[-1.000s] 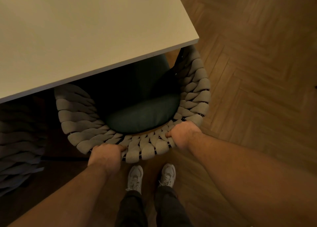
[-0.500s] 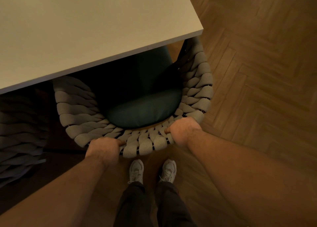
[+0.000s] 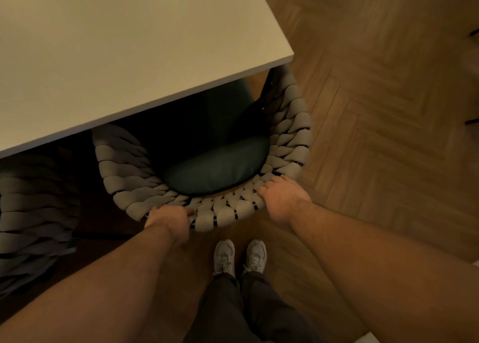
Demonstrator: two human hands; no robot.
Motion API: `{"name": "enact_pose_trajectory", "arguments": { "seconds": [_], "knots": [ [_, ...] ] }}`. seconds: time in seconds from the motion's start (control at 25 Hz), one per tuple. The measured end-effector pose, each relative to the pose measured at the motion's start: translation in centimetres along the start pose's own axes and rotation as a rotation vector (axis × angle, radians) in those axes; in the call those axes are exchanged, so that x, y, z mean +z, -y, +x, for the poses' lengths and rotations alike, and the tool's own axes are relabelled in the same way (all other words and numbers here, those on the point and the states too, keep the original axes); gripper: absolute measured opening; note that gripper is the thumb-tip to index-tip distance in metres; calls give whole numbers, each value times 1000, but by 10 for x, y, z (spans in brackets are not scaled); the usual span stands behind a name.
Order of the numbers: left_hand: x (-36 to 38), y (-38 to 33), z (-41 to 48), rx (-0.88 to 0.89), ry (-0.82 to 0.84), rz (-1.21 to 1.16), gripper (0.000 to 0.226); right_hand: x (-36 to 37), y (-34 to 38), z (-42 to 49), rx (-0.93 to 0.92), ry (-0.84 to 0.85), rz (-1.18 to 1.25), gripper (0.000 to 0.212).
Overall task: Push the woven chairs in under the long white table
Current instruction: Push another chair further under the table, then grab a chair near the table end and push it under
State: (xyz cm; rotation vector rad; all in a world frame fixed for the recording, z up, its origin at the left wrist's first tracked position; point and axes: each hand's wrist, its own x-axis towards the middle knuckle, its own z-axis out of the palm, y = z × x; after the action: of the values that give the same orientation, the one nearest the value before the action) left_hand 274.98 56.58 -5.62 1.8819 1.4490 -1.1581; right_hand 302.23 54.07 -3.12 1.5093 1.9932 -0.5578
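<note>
- Head view, lower centre of the frame: the grey chair of thick woven rope (image 3: 293, 140), with a dark green round seat cushion (image 3: 217, 171), has the front of its seat under the long white flat table (image 3: 129, 44). Its curved back is out beyond the table edge.
- The left hand (image 3: 168, 221) grasps the back rim, fingers curled over the rope. The right hand (image 3: 282, 197) grasps the same rim further to the right.
- The step in hand, I judge, is the push inward. Both hands should press equally, so that the chair goes straight and does not turn.
- The right side of the chair reaches past the table corner at centre right, so a small steer to the left may be needed.
- At the left edge of the frame a second grey woven chair (image 3: 31, 213) is near, and the two should not rub.
- It is better to slide the chair over the brown herringbone wooden floor (image 3: 388, 109) without tipping it.
</note>
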Motion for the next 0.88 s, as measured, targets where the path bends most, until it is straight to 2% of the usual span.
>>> {"name": "enact_pose_trajectory", "arguments": {
  "seconds": [0.08,0.16,0.28,0.52,0.68,0.88],
  "knots": [
    [-10,-1,-11,34,25,-93,51,-13,-5,-21,24,20,131,55],
    [-26,-4,-22,90,12,-155,34,-32,-13,-37,89,41,240,45],
    [-62,-11,-36,111,-102,-263,18,-61,-35,-59,208,-58,370,47],
    [-159,-77,-54,195,-417,-446,34,-106,-133,-101,408,-308,507,53],
    [-235,-147,-49,224,-588,-422,46,-119,-234,-113,451,-349,530,60],
    [-323,-253,-40,154,-681,-529,52,-139,-373,-134,401,-378,477,70]
  ]
}}
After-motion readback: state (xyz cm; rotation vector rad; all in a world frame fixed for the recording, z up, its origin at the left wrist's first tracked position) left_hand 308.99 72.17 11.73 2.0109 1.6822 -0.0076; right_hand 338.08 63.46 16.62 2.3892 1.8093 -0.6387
